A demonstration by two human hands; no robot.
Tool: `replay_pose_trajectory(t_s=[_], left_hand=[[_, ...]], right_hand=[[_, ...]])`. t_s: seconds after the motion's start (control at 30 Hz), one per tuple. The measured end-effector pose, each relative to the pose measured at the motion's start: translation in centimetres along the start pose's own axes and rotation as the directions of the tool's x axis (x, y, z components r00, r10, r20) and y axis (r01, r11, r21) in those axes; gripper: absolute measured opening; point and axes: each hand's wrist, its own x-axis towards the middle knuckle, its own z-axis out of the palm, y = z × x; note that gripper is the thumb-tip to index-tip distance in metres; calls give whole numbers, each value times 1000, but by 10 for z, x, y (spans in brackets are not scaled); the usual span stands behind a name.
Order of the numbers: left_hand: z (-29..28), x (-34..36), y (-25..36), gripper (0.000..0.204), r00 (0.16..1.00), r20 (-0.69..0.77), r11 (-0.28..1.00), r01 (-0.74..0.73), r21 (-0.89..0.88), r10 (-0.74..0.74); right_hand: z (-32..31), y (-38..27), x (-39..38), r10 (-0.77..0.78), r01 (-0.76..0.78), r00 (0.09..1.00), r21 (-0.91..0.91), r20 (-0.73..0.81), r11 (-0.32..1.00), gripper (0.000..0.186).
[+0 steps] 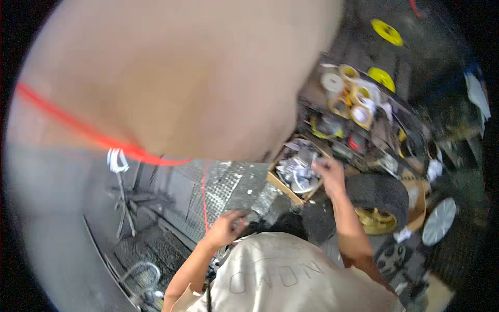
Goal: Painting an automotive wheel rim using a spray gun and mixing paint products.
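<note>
My right hand (330, 175) is over the right side of a cardboard box (285, 186). Its fingers are pinched together; what they hold, if anything, is too small to make out. Crumpled grey and white wrapping (296, 169) fills the box. My left hand (226, 229) hovers in front of my body, away from the box. Its fingers are loosely curled with a gap to the thumb, and no held thing shows. A thin red cord (205, 192) runs down beside that hand.
A large blurred beige surface (208, 78) blocks the upper left. Tape rolls (339, 106) crowd a cluttered surface at the right. Below them stands a tyre with a gold wheel (377, 221); a silver disc (439, 221) leans farther right. A wheeled stand (123, 195) is at left.
</note>
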Motion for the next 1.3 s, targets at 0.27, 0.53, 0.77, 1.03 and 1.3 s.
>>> replay_pose_trajectory(t_s=[0.27,0.53,0.77,1.03,1.3], left_hand=[[-32,-36,-27,56,989,-27,925,124,-358,-144],[-104,-98,-138,18,970,-113,666,60,-744,-214],[-180,-148,-217,41,893,-324,616,-69,-784,-313],[-243,-151,-267,29,854,-286,331,-144,-932,-434],[-266,-110,-260,21,734,-468,586,-119,-802,-492]], right_hand=[[161,12,-112,199,-319,694,48,692,947,11],[330,-32,-119,94,-218,373,-12,923,976,25],[473,-57,-131,258,-274,465,-140,847,951,11],[547,-86,-124,255,-141,519,-213,816,967,18],[583,-122,-76,337,-108,449,-324,827,940,21]])
